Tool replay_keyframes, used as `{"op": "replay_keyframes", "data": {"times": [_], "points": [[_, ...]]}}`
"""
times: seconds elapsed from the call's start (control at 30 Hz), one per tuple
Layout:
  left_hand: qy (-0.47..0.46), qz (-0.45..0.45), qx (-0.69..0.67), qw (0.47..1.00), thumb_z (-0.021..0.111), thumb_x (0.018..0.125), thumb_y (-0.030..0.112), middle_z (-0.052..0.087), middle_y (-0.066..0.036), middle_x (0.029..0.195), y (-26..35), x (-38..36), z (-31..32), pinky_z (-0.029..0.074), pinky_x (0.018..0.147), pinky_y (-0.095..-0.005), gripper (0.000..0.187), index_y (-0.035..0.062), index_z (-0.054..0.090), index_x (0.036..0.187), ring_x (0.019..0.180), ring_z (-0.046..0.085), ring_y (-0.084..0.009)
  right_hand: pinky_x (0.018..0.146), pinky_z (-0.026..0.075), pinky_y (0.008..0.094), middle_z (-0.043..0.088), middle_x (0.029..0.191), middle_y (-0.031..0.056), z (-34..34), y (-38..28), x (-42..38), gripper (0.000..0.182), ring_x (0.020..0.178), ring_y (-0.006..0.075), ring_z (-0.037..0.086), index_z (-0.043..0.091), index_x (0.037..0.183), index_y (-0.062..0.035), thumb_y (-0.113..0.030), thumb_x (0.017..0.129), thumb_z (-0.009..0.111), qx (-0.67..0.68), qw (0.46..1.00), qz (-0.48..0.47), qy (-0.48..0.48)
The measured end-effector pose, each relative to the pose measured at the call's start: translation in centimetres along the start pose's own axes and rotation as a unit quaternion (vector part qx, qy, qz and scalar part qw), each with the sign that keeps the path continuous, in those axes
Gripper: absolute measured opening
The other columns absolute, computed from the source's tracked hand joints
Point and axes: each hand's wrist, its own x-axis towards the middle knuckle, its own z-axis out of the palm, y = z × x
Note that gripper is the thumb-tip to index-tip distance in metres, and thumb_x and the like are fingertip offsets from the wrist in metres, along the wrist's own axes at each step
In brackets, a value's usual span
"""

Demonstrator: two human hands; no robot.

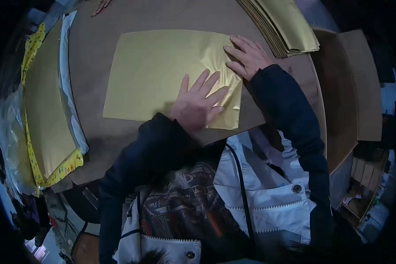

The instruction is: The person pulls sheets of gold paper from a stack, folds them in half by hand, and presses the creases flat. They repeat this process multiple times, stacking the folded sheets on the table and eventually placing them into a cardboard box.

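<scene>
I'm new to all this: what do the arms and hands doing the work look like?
They're human: the left hand and right hand are ungloved. The left sleeve and right sleeve are long, plain and very dark, reaching the wrists. Between them shows a pale garment with a dark cord.

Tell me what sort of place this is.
Probably a packing room or small workshop: a gold sheet on the table, a stack of gold sheets nearby, and an open cardboard box at the picture's right.
</scene>
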Motion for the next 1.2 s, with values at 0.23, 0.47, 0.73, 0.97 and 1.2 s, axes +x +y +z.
{"op": "replay_keyframes", "data": {"times": [0.23,0.47,0.73,0.97,1.2], "points": [[-0.005,0.029,0.016,0.999,0.054,0.091,0.031,0.031,-0.013,0.149,-0.1,1.9,1.0,0.023,0.105,-0.0636,0.049,0.0182,0.044,0.138,0.139,0.025,-0.0338,0.097,0.042,0.0448,0.054,0.127,0.0131,-3.0,-1.9,-2.7,0.037,0.120,0.0332,0.047,0.060,0.116,-0.0087,-0.031,0.087,0.060,0.053,0.996,0.008,0.074],[0.004,0.022,-0.011,1.000,0.047,0.095,0.031,0.037,-0.012,0.145,-0.3,2.3,1.1,0.021,0.107,-0.0634,0.045,0.0156,0.044,0.137,0.139,0.026,-0.0340,0.068,0.050,0.0395,0.065,0.094,0.0177,-3.2,-10.7,-12.9,0.022,0.075,0.0347,0.060,0.058,0.091,0.0015,0.002,0.070,0.054,0.302,0.943,0.030,0.138],[0.014,0.005,0.010,1.000,0.042,0.097,0.037,0.033,-0.010,0.149,-0.2,2.6,1.6,0.019,0.109,-0.0604,0.046,0.0162,0.044,0.138,0.140,0.025,-0.0319,0.059,0.048,0.0280,0.064,0.088,0.0158,-1.8,-13.2,-13.1,0.053,0.061,0.0203,0.059,0.039,0.133,0.0027,0.002,0.080,0.047,0.491,0.852,0.170,0.073],[0.023,0.019,0.024,0.999,0.039,0.098,0.041,0.031,-0.009,0.151,-0.5,2.3,1.9,0.017,0.110,-0.0586,0.049,0.0148,0.042,0.140,0.142,0.021,-0.0303,0.069,0.047,0.0259,0.063,0.079,0.0081,-1.5,-12.5,-14.3,0.066,0.066,0.0130,0.057,0.023,0.144,0.0020,0.006,0.080,0.040,0.591,0.781,0.197,0.041],[0.029,0.045,0.042,0.998,0.053,0.079,0.068,0.028,-0.013,0.151,-0.8,2.1,2.3,0.017,0.109,-0.0619,0.085,0.0132,0.039,0.142,0.141,0.020,-0.0336,0.062,0.054,0.0327,0.065,0.073,0.0137,-3.9,-10.5,-15.1,0.046,0.064,0.0239,0.066,0.052,0.125,0.0025,-0.001,0.078,0.050,0.377,0.912,0.156,0.035]]}}
